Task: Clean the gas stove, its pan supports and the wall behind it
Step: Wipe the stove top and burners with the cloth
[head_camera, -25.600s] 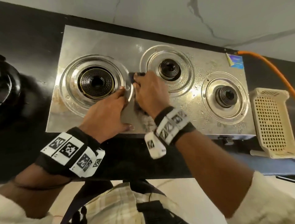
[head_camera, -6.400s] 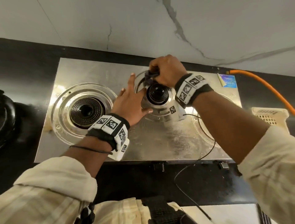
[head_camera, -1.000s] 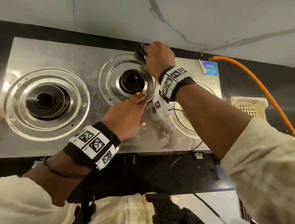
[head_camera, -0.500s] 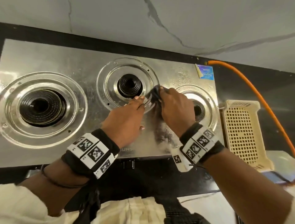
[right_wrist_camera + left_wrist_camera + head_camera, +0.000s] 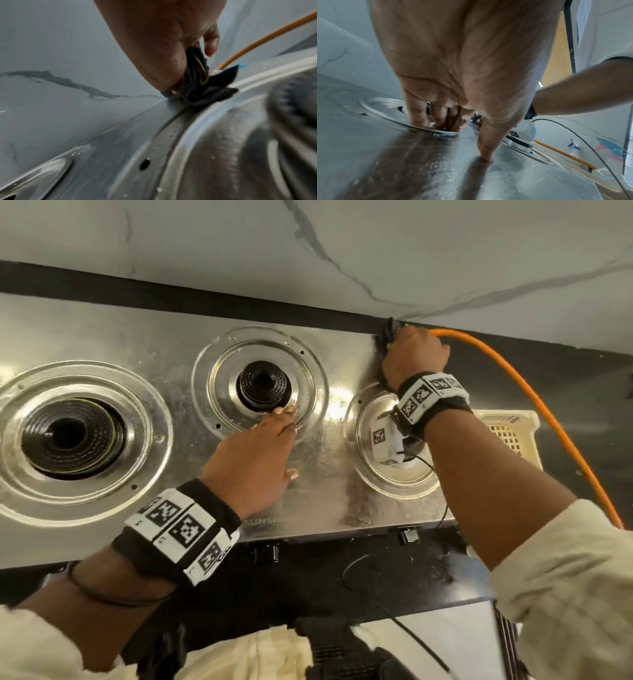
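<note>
The marble-veined wall (image 5: pixel 342 241) behind the appliance shows no sign of wiping; it probably remains to be done. The steel gas stove (image 5: pixel 171 344) sits on a black counter (image 5: pixel 565 378) against that wall, its top wet and streaked, so surface cleaning appears to be under way. No pan supports are in view. Count: three burners, one orange gas hose (image 5: pixel 534 405), one cream basket (image 5: pixel 507 433), one dark cloth (image 5: pixel 202 83). The right hand (image 5: pixel 416 354) clenches the cloth at the stove's rear edge. The left hand (image 5: pixel 255 460) lies released, fingers flat on the middle burner ring (image 5: pixel 219 361).
</note>
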`<state>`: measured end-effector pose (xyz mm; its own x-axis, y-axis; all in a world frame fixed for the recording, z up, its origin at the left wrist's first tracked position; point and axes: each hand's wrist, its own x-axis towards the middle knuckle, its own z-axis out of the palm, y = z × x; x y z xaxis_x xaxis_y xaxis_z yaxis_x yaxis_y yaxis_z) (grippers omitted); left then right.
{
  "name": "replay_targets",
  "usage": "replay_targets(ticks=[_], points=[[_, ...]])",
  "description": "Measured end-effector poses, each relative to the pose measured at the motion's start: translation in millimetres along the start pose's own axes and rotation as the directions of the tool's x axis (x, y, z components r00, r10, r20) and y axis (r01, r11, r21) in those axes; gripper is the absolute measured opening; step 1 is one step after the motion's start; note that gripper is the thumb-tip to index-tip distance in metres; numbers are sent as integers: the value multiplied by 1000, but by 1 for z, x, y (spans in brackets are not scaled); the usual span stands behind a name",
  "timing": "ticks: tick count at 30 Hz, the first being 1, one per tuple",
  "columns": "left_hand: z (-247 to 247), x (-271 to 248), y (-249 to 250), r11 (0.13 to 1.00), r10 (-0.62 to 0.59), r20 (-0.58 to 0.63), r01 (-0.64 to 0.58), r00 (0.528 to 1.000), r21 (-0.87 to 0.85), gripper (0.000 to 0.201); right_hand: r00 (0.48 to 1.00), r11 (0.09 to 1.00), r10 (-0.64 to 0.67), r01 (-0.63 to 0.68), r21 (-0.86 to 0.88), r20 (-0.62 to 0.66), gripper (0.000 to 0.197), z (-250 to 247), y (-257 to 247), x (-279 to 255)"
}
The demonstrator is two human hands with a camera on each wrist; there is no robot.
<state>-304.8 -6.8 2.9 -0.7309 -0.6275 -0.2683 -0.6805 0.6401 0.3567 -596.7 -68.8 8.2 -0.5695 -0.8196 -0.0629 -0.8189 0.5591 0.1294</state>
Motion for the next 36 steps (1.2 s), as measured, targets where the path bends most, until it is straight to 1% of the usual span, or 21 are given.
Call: replay_targets(ticks=[2, 5, 8, 10, 12, 14, 17, 19, 22, 23, 25, 27, 30, 33, 35, 36], points=[[1, 0, 0, 1000, 1, -9, -1, 1000, 8, 80, 998, 998, -52, 52, 23, 21, 31, -6, -13, -5], [-1, 1, 1, 1000, -3, -17, 3, 1000, 5, 82, 981, 980, -190, 188, 63, 28, 36, -15, -46, -21], [-2, 0, 3, 1000, -12, -10, 12, 1000, 27, 92, 947, 940, -321, 321, 118, -15, 34, -18, -89, -38], [-4, -2, 5, 999, 0, -9, 0, 1000, 39, 95, 926, 914, -375, 375, 153, -34, 31, -17, -114, -54], [-6, -2, 7, 998, 7, -14, -6, 1000, 61, 95, 906, 898, -418, 423, 125, -64, 28, -13, -125, -62], [-6, -1, 6, 998, -2, 2, 2, 1000, 62, 102, 904, 893, -423, 427, 143, -63, 28, -11, -119, -59], [-6, 0, 4, 999, -10, 9, 9, 1000, 43, 110, 941, 926, -333, 338, 168, -59, 30, -11, -90, -36], [-5, 0, 3, 999, -2, 5, 2, 1000, 36, 107, 967, 962, -248, 253, 101, -54, 33, -9, -60, -19], [-4, -2, 2, 1000, 3, -2, -3, 1000, 28, 102, 990, 990, -137, 136, -17, -32, 35, -9, -11, 0], [-4, -2, 2, 1000, 5, -2, -5, 1000, 24, 101, 994, 994, -105, 105, -35, -21, 34, -11, -1, 4], [-4, -2, 2, 1000, 6, 1, -6, 1000, 20, 101, 997, 996, -68, 69, -53, 19, 31, -18, 2, 7], [-4, -1, 3, 1000, 2, -1, -2, 1000, 22, 101, 994, 991, -99, 103, -84, 45, 30, -25, -10, 0], [-3, 0, 3, 1000, -4, 0, 4, 1000, 12, 104, 977, 975, -209, 211, -76, 29, 29, -23, -37, -34], [-2, 0, 3, 1000, -12, -5, 12, 1000, -16, 102, 934, 933, -358, 357, -38, -7, 29, -17, -63, -87], [-2, 0, 3, 999, -15, -10, 15, 1000, -35, 101, 897, 897, -442, 443, -13, 17, 27, -16, -70, -105], [-2, 0, 3, 999, -16, -11, 15, 1000, -38, 100, 887, 888, -460, 460, 3, 25, 26, -17, -68, -105]])
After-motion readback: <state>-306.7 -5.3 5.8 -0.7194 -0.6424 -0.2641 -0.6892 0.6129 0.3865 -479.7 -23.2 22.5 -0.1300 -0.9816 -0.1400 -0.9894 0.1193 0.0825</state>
